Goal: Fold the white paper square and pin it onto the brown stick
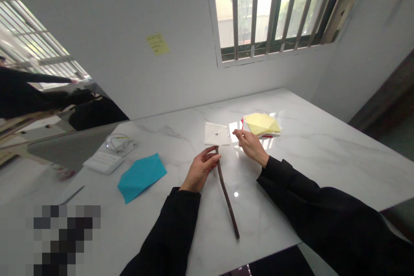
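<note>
The left hand (pixel 200 168) has its thumb and fingers closed around the upper end of a brown stick (pixel 227 196). The stick lies on the marble table (pixel 323 159), running from the hand toward five o'clock. At its top end, at twelve o'clock from the left hand, sits a white paper square (pixel 210 139), already folded into triangular flaps with a small pin (pixel 215 134) at the centre. The folding and pinning look done, though whether the pin reaches into the stick is hard to tell from here. The right hand (pixel 250 146) is at three o'clock of the square, fingers drawn narrow at its right edge. I cannot tell whether they grip the paper or only touch it. A blue sheet (pixel 141 176) lies at eight o'clock of the stick and a stack of yellow sheets (pixel 261 123) at one o'clock, neither touched by a hand.
</note>
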A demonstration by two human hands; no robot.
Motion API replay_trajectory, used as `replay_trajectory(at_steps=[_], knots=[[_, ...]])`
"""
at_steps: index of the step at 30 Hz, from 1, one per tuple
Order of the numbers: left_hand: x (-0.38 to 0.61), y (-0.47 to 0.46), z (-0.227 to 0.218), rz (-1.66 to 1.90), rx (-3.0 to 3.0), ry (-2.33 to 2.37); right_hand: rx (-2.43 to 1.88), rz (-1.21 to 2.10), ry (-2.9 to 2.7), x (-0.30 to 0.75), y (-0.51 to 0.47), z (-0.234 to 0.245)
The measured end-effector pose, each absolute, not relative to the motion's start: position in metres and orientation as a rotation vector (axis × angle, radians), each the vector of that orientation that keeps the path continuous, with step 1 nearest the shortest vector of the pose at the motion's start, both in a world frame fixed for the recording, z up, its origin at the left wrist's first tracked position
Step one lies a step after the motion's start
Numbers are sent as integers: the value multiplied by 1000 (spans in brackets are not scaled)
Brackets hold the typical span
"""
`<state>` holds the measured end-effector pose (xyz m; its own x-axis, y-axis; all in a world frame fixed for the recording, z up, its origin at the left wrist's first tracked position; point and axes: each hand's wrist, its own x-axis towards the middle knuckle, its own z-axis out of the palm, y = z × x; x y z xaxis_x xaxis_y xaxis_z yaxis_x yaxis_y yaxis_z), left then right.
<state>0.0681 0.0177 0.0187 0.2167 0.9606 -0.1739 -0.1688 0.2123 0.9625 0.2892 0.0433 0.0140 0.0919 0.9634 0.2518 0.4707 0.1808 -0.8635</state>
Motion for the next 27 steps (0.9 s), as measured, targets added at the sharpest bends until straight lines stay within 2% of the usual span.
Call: replay_trajectory(at_steps=[9, 18, 27], knots=[[67, 19, 14, 1013, 1012, 1010, -1392, 933, -1534, 284, 42, 15], [68, 20, 15, 1024, 1001, 1000, -1393, 714, -1440, 290, 44, 16], [68, 19, 17, 1006, 1020, 1008, -1491, 710, -1574, 290, 46, 13]])
